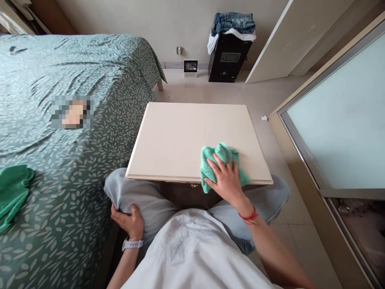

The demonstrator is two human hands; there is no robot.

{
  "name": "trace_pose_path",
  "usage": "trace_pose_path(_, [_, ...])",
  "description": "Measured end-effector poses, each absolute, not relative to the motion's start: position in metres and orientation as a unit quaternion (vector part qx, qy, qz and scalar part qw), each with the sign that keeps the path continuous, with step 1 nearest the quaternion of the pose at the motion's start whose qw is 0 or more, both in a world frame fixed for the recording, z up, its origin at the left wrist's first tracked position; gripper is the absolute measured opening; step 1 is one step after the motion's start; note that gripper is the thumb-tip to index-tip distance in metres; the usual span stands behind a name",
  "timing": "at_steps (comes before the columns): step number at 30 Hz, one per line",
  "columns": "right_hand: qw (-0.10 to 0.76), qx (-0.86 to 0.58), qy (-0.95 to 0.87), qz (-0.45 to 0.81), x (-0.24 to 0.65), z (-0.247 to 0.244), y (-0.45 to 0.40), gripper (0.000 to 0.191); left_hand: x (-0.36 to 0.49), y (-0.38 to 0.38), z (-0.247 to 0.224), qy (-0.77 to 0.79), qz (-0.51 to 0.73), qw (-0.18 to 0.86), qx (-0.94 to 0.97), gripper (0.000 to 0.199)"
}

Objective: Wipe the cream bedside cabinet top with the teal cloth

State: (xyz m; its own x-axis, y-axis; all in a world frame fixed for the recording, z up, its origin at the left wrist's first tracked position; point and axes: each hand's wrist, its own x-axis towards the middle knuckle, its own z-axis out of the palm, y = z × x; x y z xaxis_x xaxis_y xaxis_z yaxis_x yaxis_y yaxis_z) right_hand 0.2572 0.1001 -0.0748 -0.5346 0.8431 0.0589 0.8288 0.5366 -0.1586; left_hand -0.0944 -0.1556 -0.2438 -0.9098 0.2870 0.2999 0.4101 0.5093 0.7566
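Cloth (222, 151) lies on table (192, 132) under spread right hand (226, 180); open left hand (132, 222) touches leg (147, 200). What's done or left doesn't show.

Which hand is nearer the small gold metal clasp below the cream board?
Right hand, on the crumpled green cloth right of the clasp; the left hand rests farther off, on the left jeans leg.

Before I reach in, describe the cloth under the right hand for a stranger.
Beside the bed, find the cream panel. Toward its near right corner, the right hand presses a mint-green cloth, paler than the green cloth on the bed.
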Motion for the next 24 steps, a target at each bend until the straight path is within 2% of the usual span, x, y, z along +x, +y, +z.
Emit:
trace_pose_path(5, [0.08, -0.569, -0.819, 0.003, 0.337, -0.089, 0.103, 0.072, -0.095, -0.155, -0.242, -0.869, -0.447, 0.068, -0.2, 0.107])
trace_pose_path(9, [0.067, -0.607, -0.792, -0.011, 0.357, -0.087, 0.132, 0.07, -0.095, -0.156, -0.242, -0.869, -0.444, 0.073, -0.204, 0.11])
trace_pose_path(24, [0.063, -0.703, -0.707, 0.048, 0.284, -0.055, 0.365, 0.067, -0.089, -0.16, -0.24, -0.869, -0.446, 0.071, -0.199, 0.104])
